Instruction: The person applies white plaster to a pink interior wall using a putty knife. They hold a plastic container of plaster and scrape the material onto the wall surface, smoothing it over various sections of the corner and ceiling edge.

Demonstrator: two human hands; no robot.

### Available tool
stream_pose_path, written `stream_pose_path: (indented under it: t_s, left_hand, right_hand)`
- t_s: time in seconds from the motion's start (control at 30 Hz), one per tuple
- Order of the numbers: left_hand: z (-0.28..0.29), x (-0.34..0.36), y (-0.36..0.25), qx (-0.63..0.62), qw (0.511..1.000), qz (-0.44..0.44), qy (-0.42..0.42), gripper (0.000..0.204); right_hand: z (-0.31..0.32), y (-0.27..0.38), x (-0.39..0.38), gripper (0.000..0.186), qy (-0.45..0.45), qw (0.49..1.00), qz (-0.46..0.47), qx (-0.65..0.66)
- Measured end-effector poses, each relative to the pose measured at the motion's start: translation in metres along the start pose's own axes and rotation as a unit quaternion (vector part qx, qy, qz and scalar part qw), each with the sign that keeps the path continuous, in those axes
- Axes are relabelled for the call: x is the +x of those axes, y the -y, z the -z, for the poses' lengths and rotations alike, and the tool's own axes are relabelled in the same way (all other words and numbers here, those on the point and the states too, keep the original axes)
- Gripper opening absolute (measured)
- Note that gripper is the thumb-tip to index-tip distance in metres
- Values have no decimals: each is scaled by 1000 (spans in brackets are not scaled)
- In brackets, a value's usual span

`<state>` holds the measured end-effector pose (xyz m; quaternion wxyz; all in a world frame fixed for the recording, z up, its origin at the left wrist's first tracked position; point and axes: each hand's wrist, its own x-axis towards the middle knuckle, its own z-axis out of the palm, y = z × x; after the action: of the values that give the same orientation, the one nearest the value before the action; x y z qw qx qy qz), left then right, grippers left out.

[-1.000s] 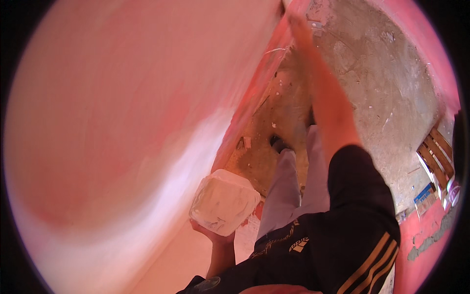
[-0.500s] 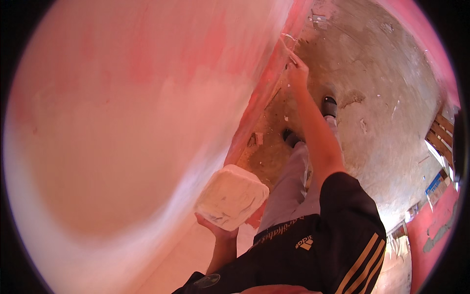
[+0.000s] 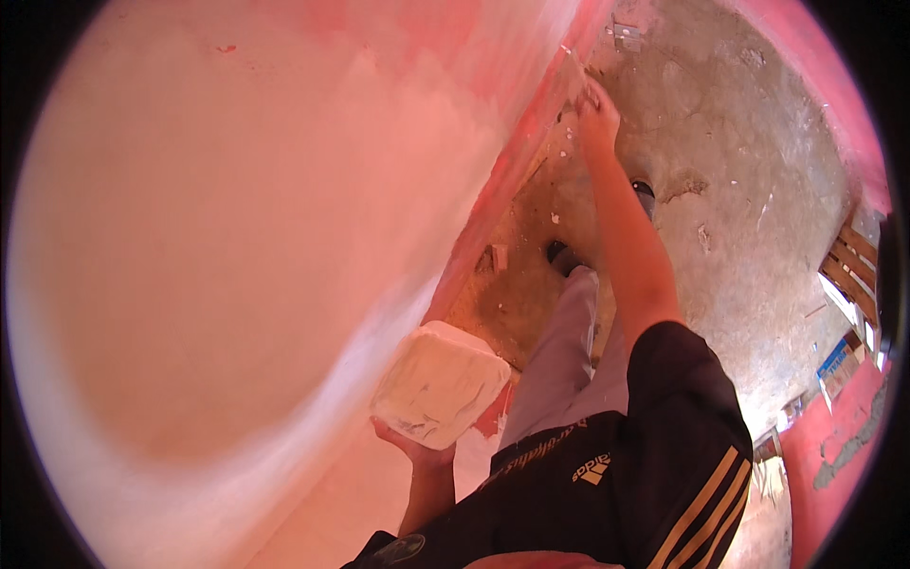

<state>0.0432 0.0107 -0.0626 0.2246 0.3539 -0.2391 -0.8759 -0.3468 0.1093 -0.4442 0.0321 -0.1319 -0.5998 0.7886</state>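
My left hand [image 3: 417, 446] grips a whitish, rounded square tub [image 3: 438, 379] with dark smears on its pale surface, low beside the wall. My right hand [image 3: 593, 116], arm stretched forward, is closed on a thin, light-coloured tool [image 3: 576, 66] whose type I cannot make out; its far end reaches the wall's lower band. That wall [image 3: 246, 228], on my left, has a pale coat with red-pink patches toward the top and a redder strip along its foot.
Below are my shoes [image 3: 561, 254] on a stained concrete floor [image 3: 739, 190] with small debris. At the right lie wooden slats [image 3: 853, 266] and a blue-and-beige box [image 3: 839, 365]. A curved pink wall [image 3: 820, 90] borders the floor; a small object [image 3: 626, 36] lies near the far end.
My right hand dropped from high along the wall, then rose slightly toward the far end with the tool. The tub shifted slightly. The wall's upper area shows differing red patches as my view moved.
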Motion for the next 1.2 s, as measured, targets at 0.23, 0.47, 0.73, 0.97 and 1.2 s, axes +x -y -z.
stream_pose_path:
  t_s: [0.23, 0.47, 0.73, 0.97, 1.2]
  left_hand:
    - [-2, 1, 3, 190, 975, -4, -118, 87]
    - [8, 0, -2, 229, 966, -49, -111, 87]
    - [21, -5, -6, 220, 964, -41, -144, 84]
    - [26, -1, -5, 194, 973, -36, -121, 82]
    - [27, -6, -8, 182, 975, -29, -122, 83]
  right_hand:
    - [-56, -32, -231, 25, 35, 941, -212, 261]
    - [35, -35, -234, 37, 139, 984, -22, -113]
    - [-39, 28, -152, 32, 87, 994, -28, -58]
    - [14, 19, -338, 34, 364, 903, -29, -227]
    - [-12, 52, -160, 35, 38, 981, -57, -181]
